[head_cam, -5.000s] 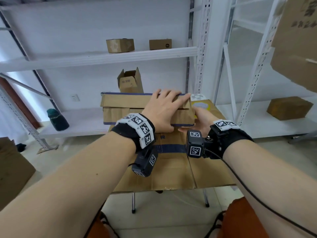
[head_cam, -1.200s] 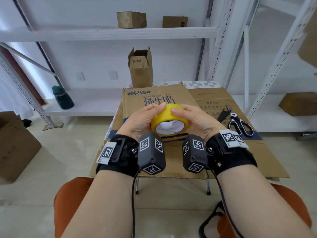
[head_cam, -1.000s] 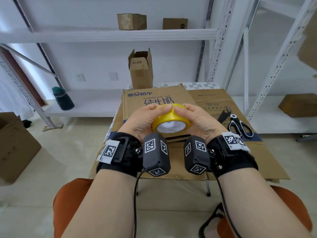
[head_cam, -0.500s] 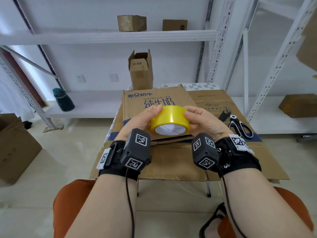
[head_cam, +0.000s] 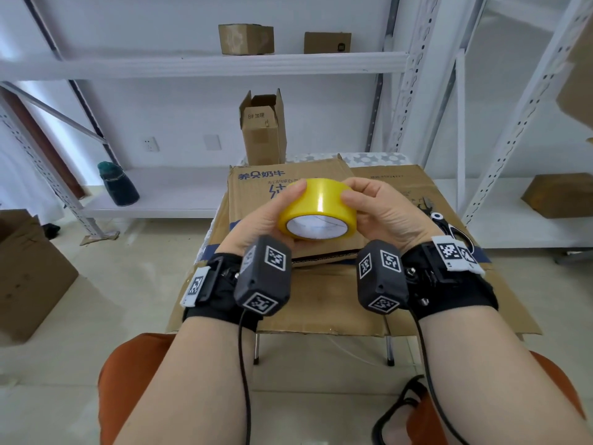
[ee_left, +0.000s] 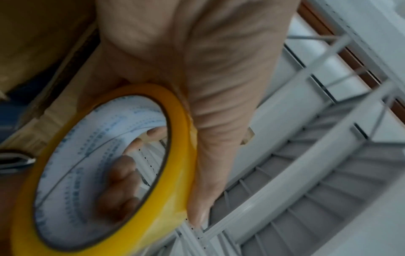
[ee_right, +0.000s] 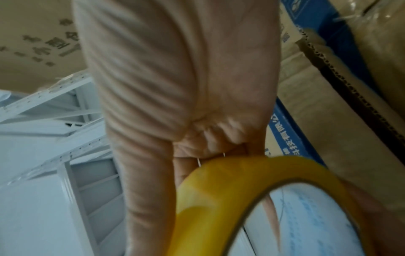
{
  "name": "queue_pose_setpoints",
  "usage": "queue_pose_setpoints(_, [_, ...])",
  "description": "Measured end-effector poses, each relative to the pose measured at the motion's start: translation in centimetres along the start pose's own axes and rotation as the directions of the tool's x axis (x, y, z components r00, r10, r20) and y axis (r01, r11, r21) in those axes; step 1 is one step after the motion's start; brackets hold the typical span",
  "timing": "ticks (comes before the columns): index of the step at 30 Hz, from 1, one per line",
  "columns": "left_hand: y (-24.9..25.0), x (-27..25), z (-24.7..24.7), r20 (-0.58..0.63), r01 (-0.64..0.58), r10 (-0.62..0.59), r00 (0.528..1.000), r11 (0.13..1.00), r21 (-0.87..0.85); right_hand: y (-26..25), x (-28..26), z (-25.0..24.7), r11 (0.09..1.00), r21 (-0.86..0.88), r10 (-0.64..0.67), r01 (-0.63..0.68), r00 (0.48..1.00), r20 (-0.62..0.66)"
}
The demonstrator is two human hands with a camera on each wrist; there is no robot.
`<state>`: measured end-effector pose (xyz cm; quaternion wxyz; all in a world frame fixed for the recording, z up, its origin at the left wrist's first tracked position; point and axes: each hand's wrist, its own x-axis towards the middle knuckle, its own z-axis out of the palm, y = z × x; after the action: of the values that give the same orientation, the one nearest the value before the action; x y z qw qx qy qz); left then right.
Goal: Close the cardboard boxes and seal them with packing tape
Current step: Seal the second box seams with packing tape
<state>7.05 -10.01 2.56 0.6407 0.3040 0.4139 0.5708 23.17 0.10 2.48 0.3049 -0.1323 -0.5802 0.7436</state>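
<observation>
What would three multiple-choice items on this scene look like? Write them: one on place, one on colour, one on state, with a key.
1. Where are the scissors?
A. on the cardboard by the right hand
B. on the top shelf
C. on the floor

2. What colour is the tape roll?
A. blue
B. yellow
C. red

3. How is the small box at the back?
A. taped shut
B. crushed flat
C. flaps open

Key: 1 A, they lie just past the right wrist; 2 B, the roll in both hands, left hand too, is yellow; 3 C, its flaps stand up.
</observation>
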Motion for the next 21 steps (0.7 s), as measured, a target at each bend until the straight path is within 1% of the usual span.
queue_pose_setpoints(3, [-0.3,0.1,-0.3,0.062,0.008,-0.002,0.998,0.995,-0.103,0.2,-0.3,-0.3,0.997,0.082,-0.001,-0.001,1.000,0.017])
queue_pose_setpoints(5, [-0.3,0.1,-0.5,0.060,0.015,-0.008,0.998,0.994,-0.107,0.1,-0.4,-0.2,0.996,0.084,0.018,-0.018,1.000,0.003])
queue_pose_setpoints(7, [-0.1,0.2,-0.4,0.026,0.022,-0.021,0.999,0.997,-0.069,-0.2,-0.7,0.3,0.998,0.047,0.037,-0.035,0.999,-0.032])
queue_pose_setpoints(9, [0.2,0.2,-0.3,-0.025,0.028,-0.028,0.999,1.000,-0.002,-0.5,-0.9,0.8,1.000,-0.005,0.031,-0.031,0.998,-0.062])
queue_pose_setpoints(13, [0.6,0.4,-0.3,-0.086,0.029,-0.017,0.996,0.989,0.145,-0.5,-0.8,1.2,0.998,-0.049,0.026,-0.031,0.994,-0.105])
queue_pose_setpoints(16, [0.5,0.7,-0.4,-0.104,0.012,0.006,0.995,0.985,0.171,-0.3,-0.3,1.4,0.990,-0.132,0.029,-0.050,0.988,-0.152])
queue_pose_setpoints(19, [0.3,0.8,0.0,-0.065,0.002,0.015,0.998,0.968,0.252,-0.3,0.2,1.5,0.980,-0.195,-0.007,-0.036,0.977,-0.215])
queue_pose_setpoints(21, [0.0,0.9,0.0,-0.087,0.007,0.016,0.996,0.965,0.262,-0.3,0.3,1.4,0.977,-0.212,-0.015,-0.031,0.977,-0.210])
